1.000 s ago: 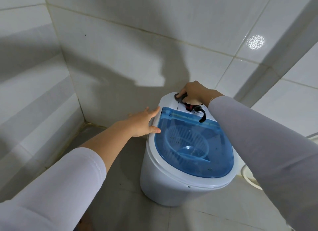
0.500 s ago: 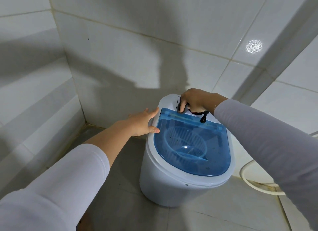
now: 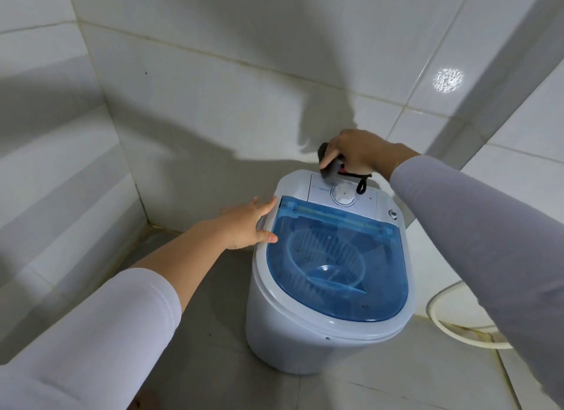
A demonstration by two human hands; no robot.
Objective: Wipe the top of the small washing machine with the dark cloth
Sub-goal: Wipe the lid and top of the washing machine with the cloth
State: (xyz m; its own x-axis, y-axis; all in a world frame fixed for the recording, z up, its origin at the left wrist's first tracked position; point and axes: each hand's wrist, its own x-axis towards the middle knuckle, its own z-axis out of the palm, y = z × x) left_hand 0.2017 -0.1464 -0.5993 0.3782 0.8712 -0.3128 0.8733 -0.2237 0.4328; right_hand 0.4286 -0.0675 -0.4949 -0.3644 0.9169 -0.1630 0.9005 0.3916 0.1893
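On the grey tiled floor, close to the corner of the white tiled walls, stands the small white plastic washing machine with a translucent blue lid on top. Behind the lid is a white control panel with a round white dial and a small round button to its right. The right hand is above the back edge of the machine and grips the crumpled dark cloth; its fingers are curled around the cloth, and the index finger points down along it. The lower end of the cloth is at the panel just beside the dial, but I cannot tell if it touches. A thin dark loop hangs from the cloth over the dial. The left hand rests on the left rim of the machine, with fingers straight and a little spread, the thumb at the edge of the blue lid. A pale hose lies curved on the floor to the right.
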